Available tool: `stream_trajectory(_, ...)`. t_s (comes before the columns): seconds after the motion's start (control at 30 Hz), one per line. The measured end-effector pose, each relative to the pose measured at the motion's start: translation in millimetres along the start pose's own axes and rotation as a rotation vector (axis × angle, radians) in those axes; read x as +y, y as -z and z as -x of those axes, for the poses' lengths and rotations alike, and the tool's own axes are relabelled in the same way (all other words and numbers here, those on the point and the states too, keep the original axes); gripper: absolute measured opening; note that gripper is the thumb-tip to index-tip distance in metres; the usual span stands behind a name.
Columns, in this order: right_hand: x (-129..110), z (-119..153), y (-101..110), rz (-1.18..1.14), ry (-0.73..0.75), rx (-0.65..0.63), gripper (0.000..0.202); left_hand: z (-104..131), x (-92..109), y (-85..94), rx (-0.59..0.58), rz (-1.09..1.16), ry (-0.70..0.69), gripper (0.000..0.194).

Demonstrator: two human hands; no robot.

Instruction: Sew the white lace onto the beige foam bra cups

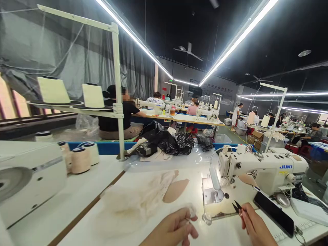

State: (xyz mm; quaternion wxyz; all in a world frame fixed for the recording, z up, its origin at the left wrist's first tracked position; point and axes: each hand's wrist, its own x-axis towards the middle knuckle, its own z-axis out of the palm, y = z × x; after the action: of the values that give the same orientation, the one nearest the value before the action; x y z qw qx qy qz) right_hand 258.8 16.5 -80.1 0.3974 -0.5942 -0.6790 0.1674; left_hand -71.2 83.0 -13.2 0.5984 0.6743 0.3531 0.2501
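Note:
My right hand (pixel 252 222) is closed around a pair of thread snips (pixel 237 206), their dark blades pointing up and left at the front of the sewing machine bed (pixel 217 206). To its left, my left hand (pixel 173 227) hovers above the white table with fingers loosely bent and apart. A blurred whitish bit shows by its fingertips; whether it is held I cannot tell. Beyond that hand lie a tan leaf-shaped fabric piece (pixel 175 190) and a crumpled sheer cream cloth (pixel 133 198). Another tan piece (pixel 248 179) rests under the machine arm.
The white JUKI sewing machine (pixel 269 167) stands at right, a black phone (pixel 274 213) before it. Black plastic bags (pixel 176 141) lie along the table's back. Thread cones (pixel 80 160) and a thread stand pole (pixel 118 92) are at left. Co-workers sit beyond.

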Motion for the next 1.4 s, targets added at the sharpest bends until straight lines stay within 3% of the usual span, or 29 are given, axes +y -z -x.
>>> stream_trajectory(0.13, -47, 0, -10, -0.003, 0.083, -0.022, 0.041, -7, 9, 1.3, 0.016, 0.053, -0.038, 0.04)
stream_trajectory(0.3, -90, 1, -11, 0.282, 0.391, 0.099, 0.022, -5, 30, -9.5, -0.074, 0.116, -0.005, 0.028)
stream_trajectory(0.47, -108, -6, -11, 0.535, 0.598, 0.169, 0.016, 4, 46, -20.0, -0.083, 0.24, 0.092, 0.04)
stream_trajectory(0.67, -124, -16, -20, 0.631, 0.694, 0.257, 0.031, 5, 40, -23.8, -0.127, 0.296, 0.082, 0.037)
stream_trajectory(0.8, -127, -17, -28, 0.572, 0.686, 0.221, 0.032, 8, 44, -29.4, -0.145, 0.251, 0.051, 0.034)
stream_trajectory(0.9, -115, -13, -34, 0.433, 0.623, 0.137, 0.025, 17, 56, -26.7, -0.15, 0.139, 0.023, 0.029)
stream_trajectory(1.0, -92, -8, -34, 0.312, 0.552, 0.06, 0.016, 24, 67, -7.1, -0.115, 0.0, 0.048, 0.034)
stream_trajectory(1.17, -66, -5, -26, 0.167, 0.306, 0.112, 0.025, 17, 64, 29.6, 0.0, -0.12, 0.052, 0.05)
stream_trajectory(1.27, -70, -3, -29, 0.14, 0.279, 0.093, 0.031, 9, 52, 26.3, -0.035, -0.107, 0.033, 0.05)
stream_trajectory(1.4, -82, 0, -34, 0.127, 0.318, 0.134, 0.025, -3, 36, 4.6, -0.082, -0.007, 0.031, 0.05)
